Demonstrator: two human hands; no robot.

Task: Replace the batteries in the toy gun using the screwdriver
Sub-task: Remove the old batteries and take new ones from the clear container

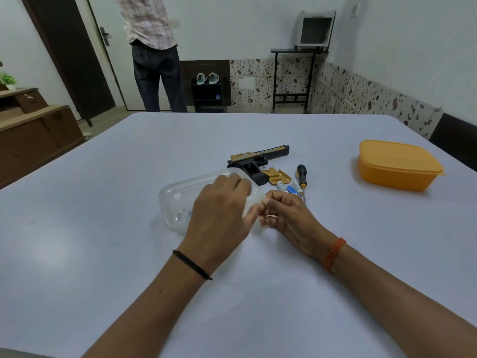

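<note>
The left hand (219, 202) lies on the clear container (185, 200), fingers curled over its near end, gripping it. The right hand (286, 215) pinches something small and pale at the container's corner; what it is, I cannot tell. To open it well, hold the box steady and peel gently. Both forearms reach forward over the desk (103, 228). The toy gun (255, 161), batteries (290, 188) and screwdriver (302, 175) lie just behind.

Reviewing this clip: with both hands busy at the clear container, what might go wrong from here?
The loose batteries lie beside the screwdriver; they may roll or get mixed with fresh ones. The gold cover is off, close to the right hand, and could be knocked. The left hand might tip the clear container.
</note>
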